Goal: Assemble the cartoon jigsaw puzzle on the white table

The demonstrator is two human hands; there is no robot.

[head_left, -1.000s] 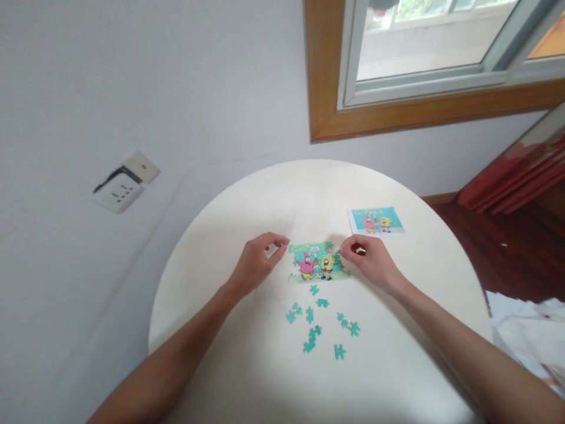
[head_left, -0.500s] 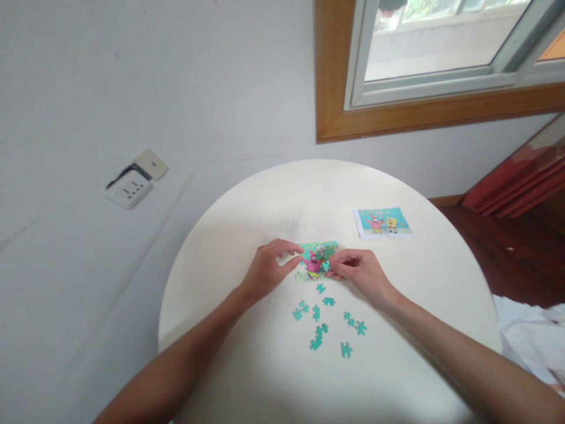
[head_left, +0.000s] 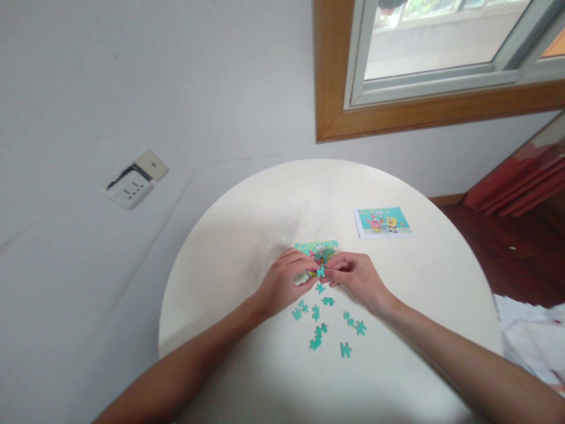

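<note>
A small teal puzzle piece [head_left: 320,272] is held up between my two hands, over the lower edge of a partly assembled cartoon puzzle [head_left: 309,247]. My right hand [head_left: 353,277] pinches the piece from the right with thumb and forefinger. From the left, the thumb and forefinger of my left hand [head_left: 289,278] close on the same piece, its other fingers curled. Both hands hide much of the puzzle's middle and lower part. Just below my fingertips lies a loose teal puzzle piece [head_left: 320,288].
More loose teal pieces, such as one puzzle piece [head_left: 345,350], are scattered on the near side of the round white table [head_left: 212,259]. A printed reference picture [head_left: 383,222] lies at the back right. Beyond the table stand a wall and a window [head_left: 432,47].
My left hand has moved right and its fingers have closed on the piece. My right hand has shifted slightly left and down with the piece, which has turned.
</note>
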